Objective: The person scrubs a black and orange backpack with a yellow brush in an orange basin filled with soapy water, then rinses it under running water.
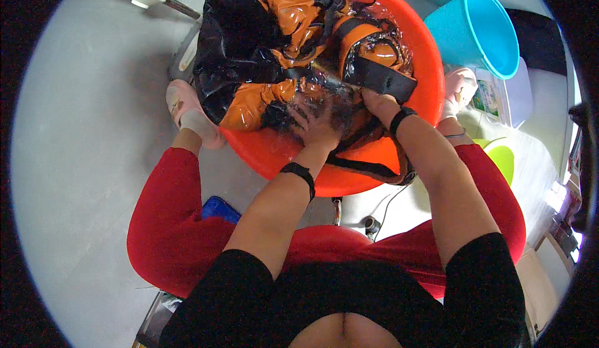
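A wet black and orange bag with straps fills a round red plastic basin in front of me. Some water shows in the basin around the fabric. My left hand lies with spread fingers on the wet fabric near the basin's front; its fingers are partly blurred. To its right, my right hand is at the lower edge of a wide black band on an orange part; its fingers are mostly hidden, so its grip cannot be told. A black strap hangs over the front rim below my hands.
A light blue bucket stands beyond the basin at the right, near a clear plastic box. A lime green container is beside my right leg. A blue object lies by my left knee, and a thin cable runs below the basin.
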Demonstrator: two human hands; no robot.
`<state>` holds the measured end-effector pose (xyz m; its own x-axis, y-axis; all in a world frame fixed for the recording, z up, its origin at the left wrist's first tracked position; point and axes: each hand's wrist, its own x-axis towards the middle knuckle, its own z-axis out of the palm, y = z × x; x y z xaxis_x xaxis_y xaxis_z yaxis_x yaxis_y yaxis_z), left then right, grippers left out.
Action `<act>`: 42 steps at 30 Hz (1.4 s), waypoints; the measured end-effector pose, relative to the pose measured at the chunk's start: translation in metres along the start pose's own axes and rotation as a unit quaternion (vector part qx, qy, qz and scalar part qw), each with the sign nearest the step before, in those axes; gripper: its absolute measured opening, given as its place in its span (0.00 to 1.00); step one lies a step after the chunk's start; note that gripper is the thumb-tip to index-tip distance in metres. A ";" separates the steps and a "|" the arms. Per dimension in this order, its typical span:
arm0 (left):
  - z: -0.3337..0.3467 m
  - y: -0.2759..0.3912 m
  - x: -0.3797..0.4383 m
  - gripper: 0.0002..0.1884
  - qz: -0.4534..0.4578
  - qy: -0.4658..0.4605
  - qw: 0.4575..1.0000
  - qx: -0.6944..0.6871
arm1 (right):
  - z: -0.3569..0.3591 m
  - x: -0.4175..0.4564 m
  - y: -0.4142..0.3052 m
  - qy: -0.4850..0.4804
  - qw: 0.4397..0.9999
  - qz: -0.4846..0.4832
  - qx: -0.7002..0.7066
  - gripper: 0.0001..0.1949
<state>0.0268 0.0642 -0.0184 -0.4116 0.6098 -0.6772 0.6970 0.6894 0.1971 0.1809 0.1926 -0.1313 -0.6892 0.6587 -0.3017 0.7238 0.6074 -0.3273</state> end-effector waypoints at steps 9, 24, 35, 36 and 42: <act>0.033 -0.055 -0.017 0.48 0.086 0.148 0.978 -0.121 | -0.068 0.006 -0.033 -0.232 0.971 0.020 -0.060 0.17; 0.051 -0.083 0.061 0.28 -0.183 -0.157 0.486 -0.840 | -0.146 -0.083 -0.166 -0.122 0.989 0.056 0.056 0.31; -0.001 -0.056 -0.035 0.20 -0.202 0.065 0.632 -0.746 | -0.132 -0.103 -0.127 -0.028 0.976 0.162 0.141 0.26; -0.004 -0.061 -0.039 0.20 -0.203 0.071 0.636 -0.741 | -0.137 -0.104 -0.148 -0.045 0.980 0.136 0.137 0.26; -0.026 -0.058 -0.068 0.14 -0.128 0.048 0.621 -0.772 | -0.157 -0.124 -0.148 -0.105 0.984 0.142 0.024 0.28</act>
<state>-0.0008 -0.0074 0.0346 -0.4777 0.3726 -0.7956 -0.7611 0.2769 0.5866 0.1637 0.0908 0.0952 -0.4542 0.6896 -0.5641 0.8894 0.3871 -0.2430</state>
